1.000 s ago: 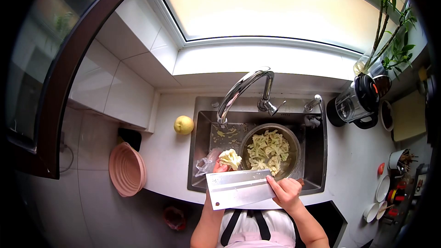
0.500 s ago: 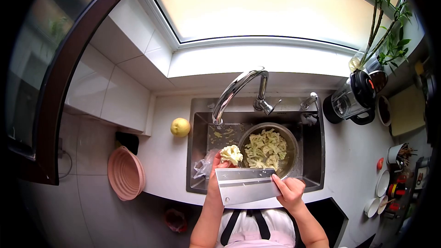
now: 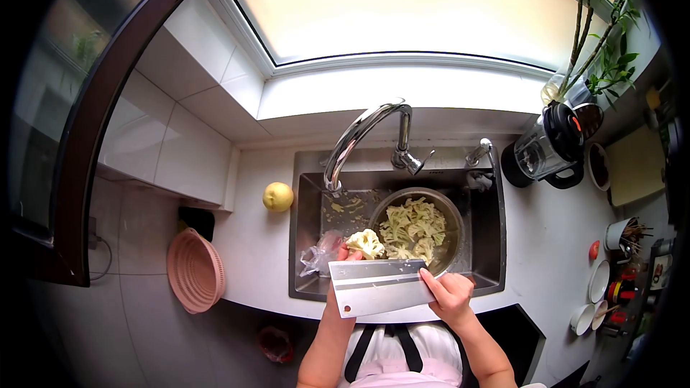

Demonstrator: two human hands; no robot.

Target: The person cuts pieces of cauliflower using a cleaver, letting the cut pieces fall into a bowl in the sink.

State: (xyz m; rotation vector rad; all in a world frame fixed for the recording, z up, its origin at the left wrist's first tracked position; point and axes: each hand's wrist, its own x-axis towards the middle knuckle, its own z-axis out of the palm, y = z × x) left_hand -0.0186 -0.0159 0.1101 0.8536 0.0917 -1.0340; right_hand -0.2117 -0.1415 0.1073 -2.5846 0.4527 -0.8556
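A wide cleaver (image 3: 379, 289) is in my right hand (image 3: 451, 296), its blade pointing left and its handle hidden by my closed fingers. Behind the blade, my left hand (image 3: 348, 253) grips a piece of cauliflower (image 3: 365, 243); only some fingertips show above the blade. The cleaver's upper edge lies just below the cauliflower, and I cannot tell whether they touch. Beyond them, a round metal bowl (image 3: 460, 231) of cut cauliflower florets (image 3: 413, 224) stands in the sink (image 3: 487, 266). A crumpled clear plastic bag (image 3: 320, 253) lies left of my left hand.
The faucet (image 3: 352, 140) arches over the sink's left part, where scraps lie on the bottom. A yellow round fruit (image 3: 277, 197) sits on the left counter, with a pink colander (image 3: 195, 271) farther left. A blender (image 3: 544, 145) and small white bowls (image 3: 582, 319) stand on the right.
The cleaver has moved slightly left and now covers more of my left hand. The cauliflower piece has turned a little in my fingers. The whole view has shifted slightly.
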